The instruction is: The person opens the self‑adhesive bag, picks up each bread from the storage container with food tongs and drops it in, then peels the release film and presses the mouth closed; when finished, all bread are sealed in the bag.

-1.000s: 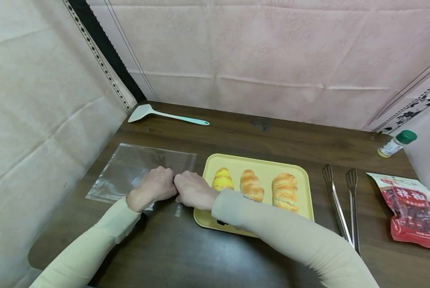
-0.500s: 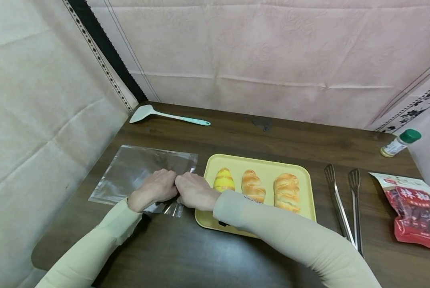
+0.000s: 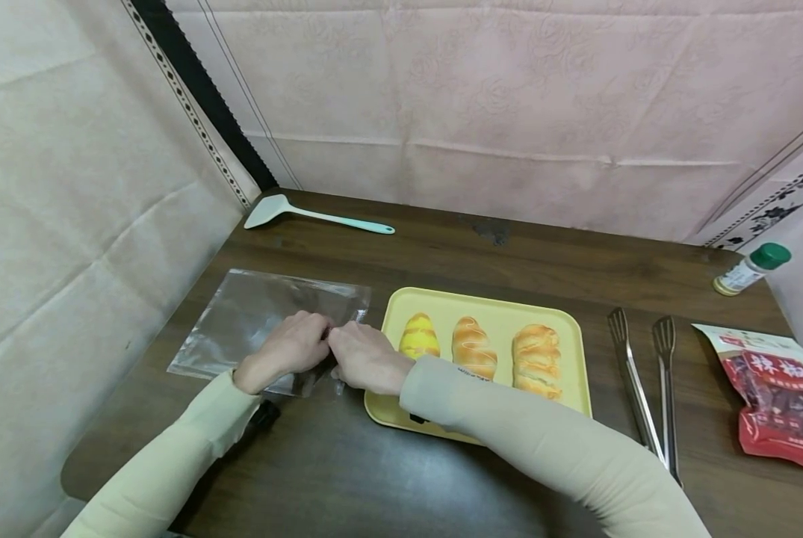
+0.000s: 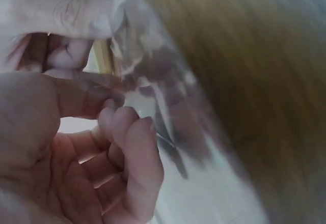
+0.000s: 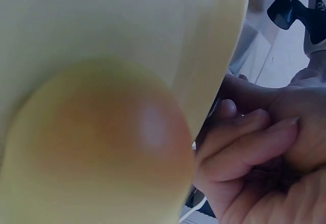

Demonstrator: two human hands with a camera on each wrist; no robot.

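Note:
A clear plastic bag (image 3: 260,306) lies flat at the left of the table, its right-hand edge running under both hands. My left hand (image 3: 287,347) pinches that edge between thumb and curled fingers; the left wrist view shows the crinkled plastic (image 4: 193,147) at the fingertips. Right beside it, my right hand (image 3: 367,357) pinches the same edge, thumb on the film, knuckles close to the left hand's. In the right wrist view its fingers (image 5: 239,152) are curled, next to a blurred bread roll (image 5: 102,142). The right forearm passes over the yellow tray (image 3: 482,299).
Three bread rolls, one yellow (image 3: 419,336), one twisted (image 3: 473,347) and one larger (image 3: 535,359), sit on the tray. A pale turquoise spatula (image 3: 334,218) lies behind. To the right are metal tongs (image 3: 636,388), a red snack packet (image 3: 777,396) and a green-capped bottle (image 3: 751,269).
Both hands keep their place at the bag's edge. The left hand has turned and shifted slightly, and the bag's near corner beneath the hands has changed shape.

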